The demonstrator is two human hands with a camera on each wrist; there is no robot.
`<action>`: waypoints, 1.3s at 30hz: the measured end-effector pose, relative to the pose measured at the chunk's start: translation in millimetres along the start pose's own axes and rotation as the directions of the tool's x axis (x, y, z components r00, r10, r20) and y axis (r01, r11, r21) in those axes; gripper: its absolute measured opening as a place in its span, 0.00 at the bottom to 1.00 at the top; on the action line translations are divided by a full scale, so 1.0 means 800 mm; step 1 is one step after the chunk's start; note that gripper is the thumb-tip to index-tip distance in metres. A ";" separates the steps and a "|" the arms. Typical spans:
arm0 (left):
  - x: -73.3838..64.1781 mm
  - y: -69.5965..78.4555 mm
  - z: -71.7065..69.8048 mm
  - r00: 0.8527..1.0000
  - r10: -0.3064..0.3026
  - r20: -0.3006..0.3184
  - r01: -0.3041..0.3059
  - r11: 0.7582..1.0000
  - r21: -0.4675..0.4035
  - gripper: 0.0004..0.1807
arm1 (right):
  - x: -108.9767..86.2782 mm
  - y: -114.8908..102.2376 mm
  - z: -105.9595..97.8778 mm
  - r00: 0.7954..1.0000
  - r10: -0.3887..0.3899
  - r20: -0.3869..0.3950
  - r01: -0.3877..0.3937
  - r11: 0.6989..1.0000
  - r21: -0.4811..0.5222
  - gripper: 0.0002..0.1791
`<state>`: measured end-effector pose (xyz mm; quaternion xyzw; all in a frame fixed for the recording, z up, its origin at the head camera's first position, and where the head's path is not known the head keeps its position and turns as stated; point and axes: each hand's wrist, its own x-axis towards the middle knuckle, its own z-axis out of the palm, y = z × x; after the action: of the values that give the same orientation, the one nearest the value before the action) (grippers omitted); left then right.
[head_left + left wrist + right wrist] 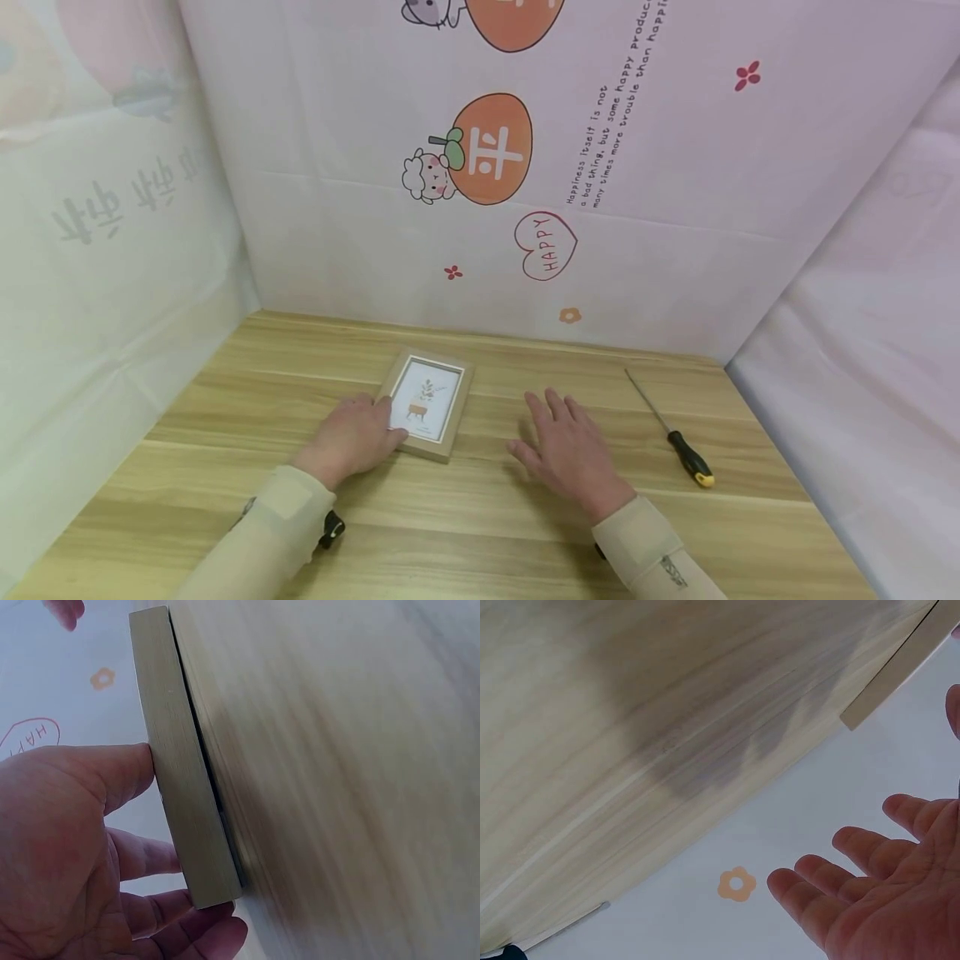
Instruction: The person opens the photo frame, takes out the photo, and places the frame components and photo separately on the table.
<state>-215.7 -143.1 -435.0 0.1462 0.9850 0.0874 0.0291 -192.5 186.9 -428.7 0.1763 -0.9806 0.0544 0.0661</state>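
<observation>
A light wooden picture frame (460,408) with a potted-plant print lies face up on the table in the head view. My left hand (354,437) grips its left side, the thumb on the front near the lower left corner. In the left wrist view the thumb and fingers of the left hand (82,847) bracket the edge of the picture frame (180,765). To the right of the frame, my right hand (573,450) hovers over the table with fingers spread, holding nothing. The right wrist view shows the right hand (885,892) apart from the frame's edge (900,667).
A screwdriver (686,458) with a black and yellow handle lies on the right of the wooden table (465,533), its shaft pointing toward the back. White printed cloth (360,250) walls stand behind and on both sides.
</observation>
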 end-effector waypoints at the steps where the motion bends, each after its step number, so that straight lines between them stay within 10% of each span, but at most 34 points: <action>1: 0.000 0.002 0.000 1.000 0.002 0.002 -0.002 1.000 0.000 0.38 | 0.001 -0.001 0.000 1.000 -0.006 -0.003 0.006 1.000 -0.002 0.46; 39: 0.001 0.044 0.009 0.999 0.022 -0.025 -0.023 0.997 -0.071 0.33 | 0.045 -0.055 0.022 0.992 -0.125 0.023 0.124 0.991 0.051 0.20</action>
<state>-206.1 -108.7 -435.4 0.1551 0.9798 0.1244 0.0216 -212.5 131.0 -436.9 0.2395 -0.9668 0.0723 0.0523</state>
